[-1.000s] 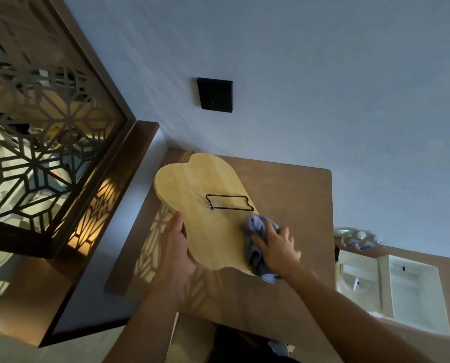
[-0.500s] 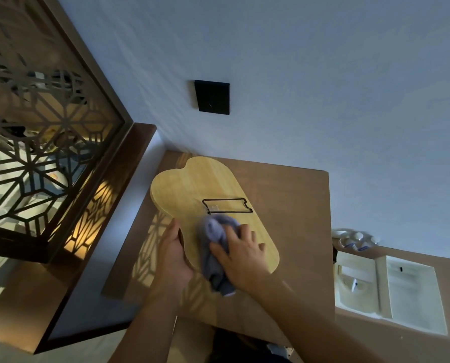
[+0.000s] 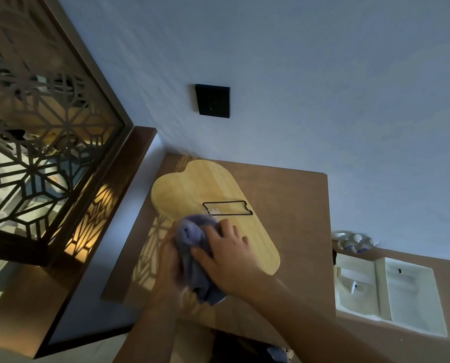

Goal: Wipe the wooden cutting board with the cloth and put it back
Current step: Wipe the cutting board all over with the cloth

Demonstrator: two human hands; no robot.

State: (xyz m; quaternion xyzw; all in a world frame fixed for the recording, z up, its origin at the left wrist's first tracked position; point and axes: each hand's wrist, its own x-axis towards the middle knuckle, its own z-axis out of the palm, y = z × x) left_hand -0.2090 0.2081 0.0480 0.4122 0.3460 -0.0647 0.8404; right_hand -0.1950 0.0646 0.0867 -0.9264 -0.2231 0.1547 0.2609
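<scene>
A light wooden cutting board (image 3: 192, 187) with rounded lobes and a black outline mark lies on the brown tabletop (image 3: 291, 205) near the wall. My right hand (image 3: 229, 258) presses a bunched blue-grey cloth (image 3: 192, 247) onto the board's near left part. My left hand (image 3: 167, 263) grips the board's near left edge and is partly hidden behind the cloth. The cloth's loose end hangs over the board's near edge.
A dark wooden lattice screen (image 3: 35, 153) with warm light behind it stands to the left. A black switch plate (image 3: 212, 101) is on the wall. White trays (image 3: 386, 292) and small white dishes (image 3: 354, 241) sit on a lower counter at right.
My right hand has swept the cloth from the board's right edge across to its left side, next to my left hand. The board has stayed in place.
</scene>
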